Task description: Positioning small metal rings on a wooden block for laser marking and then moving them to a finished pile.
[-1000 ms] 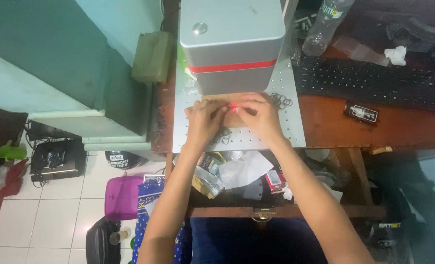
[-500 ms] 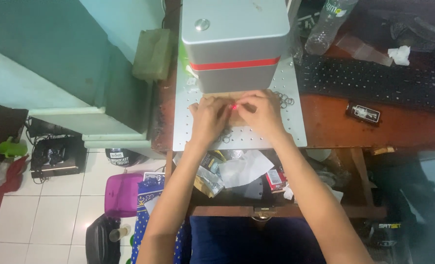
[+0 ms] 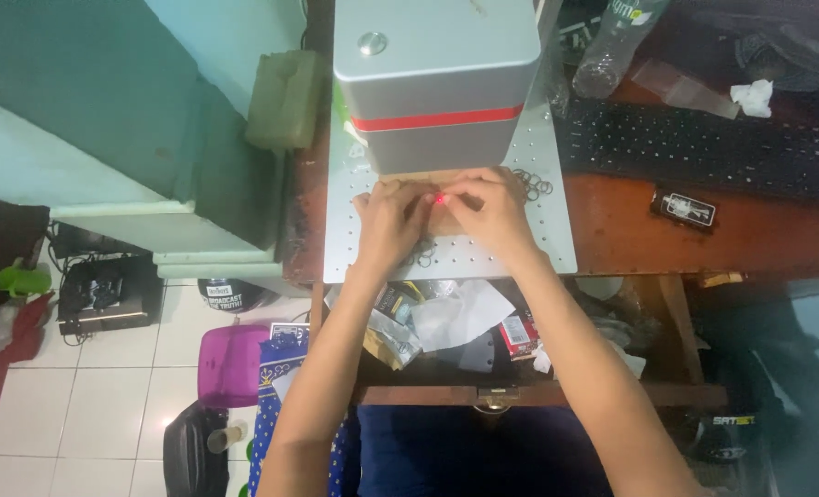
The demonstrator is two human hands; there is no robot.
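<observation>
Our left hand [image 3: 389, 219] and right hand [image 3: 485, 210] pinch a small tan piece [image 3: 444, 221], fingers clamped, under the grey machine [image 3: 437, 83]; its red dot [image 3: 440, 199] may hit skin if we slip.

Both hands [image 3: 442, 216] press a small piece under the grey machine [image 3: 437, 83].

Left hand [image 3: 389, 219] and right hand [image 3: 490, 210] side by side, fingers curled, forearms extended
</observation>
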